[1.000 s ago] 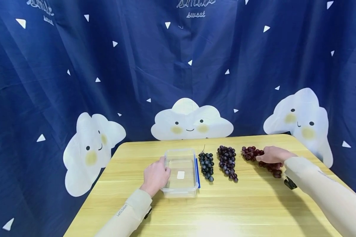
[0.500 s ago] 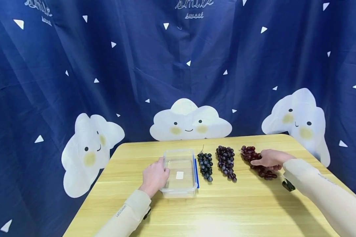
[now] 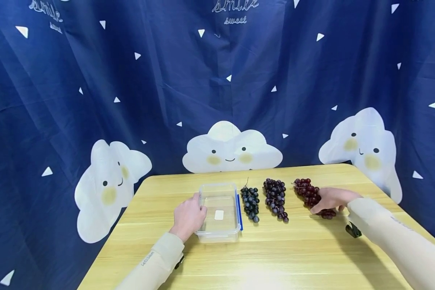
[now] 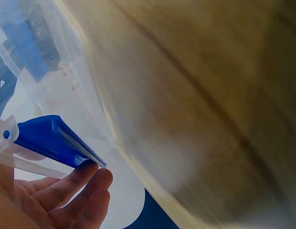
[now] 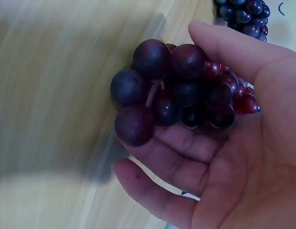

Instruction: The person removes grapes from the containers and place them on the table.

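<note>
A clear plastic food container (image 3: 217,233) stands lidless on the table, a white square label showing at its bottom. My left hand (image 3: 189,216) grips its left side near the rim. In the left wrist view the fingers curl by a blue latch flap (image 4: 45,137) on that side. A bunch of red grapes (image 3: 303,188) lies at the right, its lower end in my right hand (image 3: 334,198). The right wrist view has the thumb on one side of these dark red grapes (image 5: 155,102) and the fingers curled under them.
Between the container and the red grapes lie a blue-black grape bunch (image 3: 251,203) and a purple grape bunch (image 3: 274,197). A second blue latch flap (image 3: 240,211) hangs at the container's right side. Behind the wooden table (image 3: 268,257) hangs a blue curtain (image 3: 159,80) with clouds.
My right hand has shifted slightly left and nearer, its thumb lower along the red grapes. The lower end of that bunch has moved a little left. The left hand keeps its grip.
</note>
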A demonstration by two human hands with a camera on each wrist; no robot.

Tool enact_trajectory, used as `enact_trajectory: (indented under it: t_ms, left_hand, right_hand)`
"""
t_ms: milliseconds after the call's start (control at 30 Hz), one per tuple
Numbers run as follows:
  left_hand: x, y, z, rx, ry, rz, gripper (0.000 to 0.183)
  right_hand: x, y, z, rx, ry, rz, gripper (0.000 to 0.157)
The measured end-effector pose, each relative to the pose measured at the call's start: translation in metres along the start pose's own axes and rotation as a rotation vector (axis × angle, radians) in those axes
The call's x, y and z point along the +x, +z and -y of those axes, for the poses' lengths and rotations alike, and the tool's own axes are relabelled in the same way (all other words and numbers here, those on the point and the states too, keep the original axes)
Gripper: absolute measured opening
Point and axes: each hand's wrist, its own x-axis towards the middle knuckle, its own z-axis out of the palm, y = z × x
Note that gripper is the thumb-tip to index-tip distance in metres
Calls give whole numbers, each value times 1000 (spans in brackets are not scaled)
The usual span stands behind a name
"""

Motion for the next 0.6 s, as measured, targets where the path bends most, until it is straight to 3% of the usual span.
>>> enact_trajectory:
  t_ms: [200, 333, 600]
  left_hand:
    - [-1, 0, 0, -3, -4, -4, 49]
    - [-1, -2, 0, -5, -11, 0, 49]
    - [0, -2, -1, 1, -13, 6, 50]
  right_hand:
    - [-4, 2, 1, 158, 14, 32, 67]
    - [-5, 2, 0, 182, 30, 35, 57]
    - [-1, -1, -2, 213, 84, -19, 61]
